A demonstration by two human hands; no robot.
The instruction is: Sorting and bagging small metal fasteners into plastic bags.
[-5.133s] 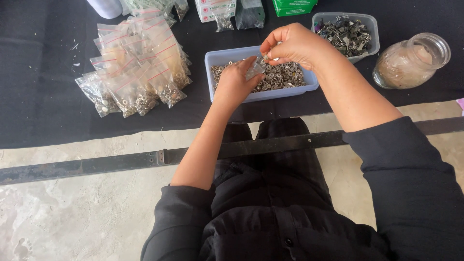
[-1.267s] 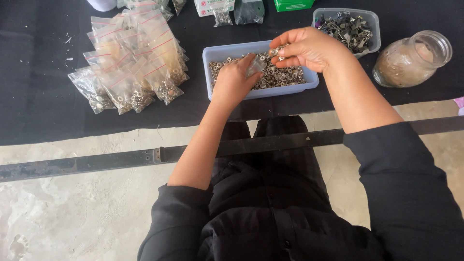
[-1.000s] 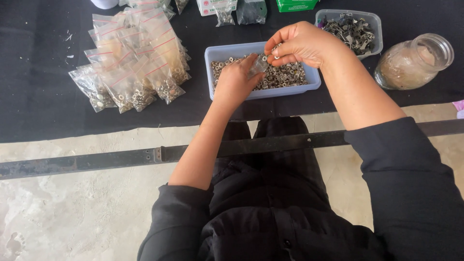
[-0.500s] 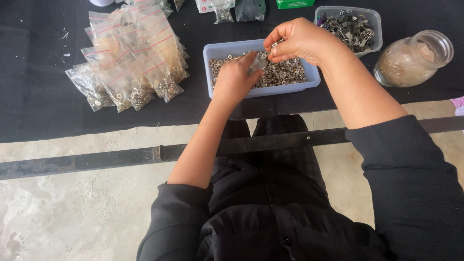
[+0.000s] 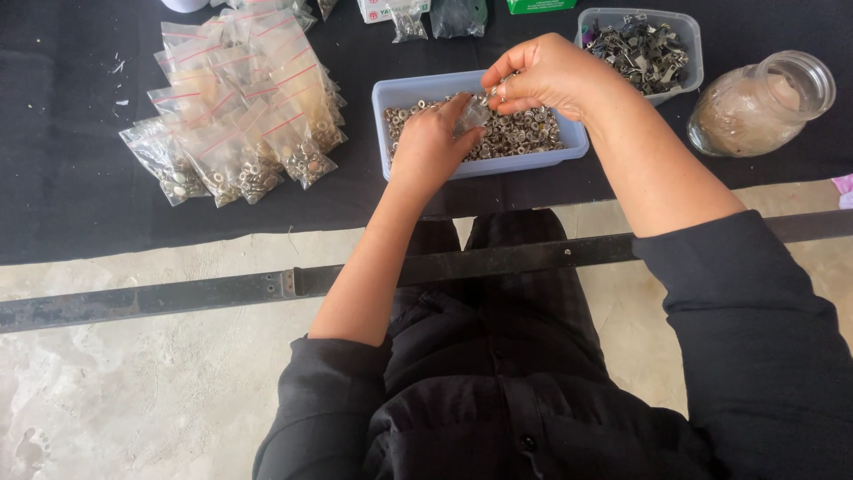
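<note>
Head view: both hands work over a pale blue plastic tub (image 5: 396, 92) on a black cloth-covered table (image 5: 62, 178).
Tub contents: small silvery metal rings (image 5: 533, 133), round and shiny, lie in a loose heap across the tub floor.
Left hand (image 5: 429, 147): rests in the tub's near left part and grasps a small clear plastic bag (image 5: 474, 114) between thumb and fingers.
Right hand (image 5: 551, 76): hangs above the tub's middle, fingertips pinched on a few rings right at the bag's mouth.
Filled bags (image 5: 240, 116): a pile of glossy clear zip bags with red seal lines, rings bunched at their bottoms, lies left of the tub, apart from it.
Second tub (image 5: 680, 27): clear, rectangular, holds darker jagged metal parts; behind and right of the blue one.
Jar (image 5: 755, 102): round clear glass, lying tilted at the far right.
Change: against half a second ago, both hands keep almost the same pose; the bag stays between them.
Edges and room: the blue tub sits near the table's front edge; bare cloth lies between it and the bag pile; a dark metal bar (image 5: 178, 293) runs across just below the edge.
</note>
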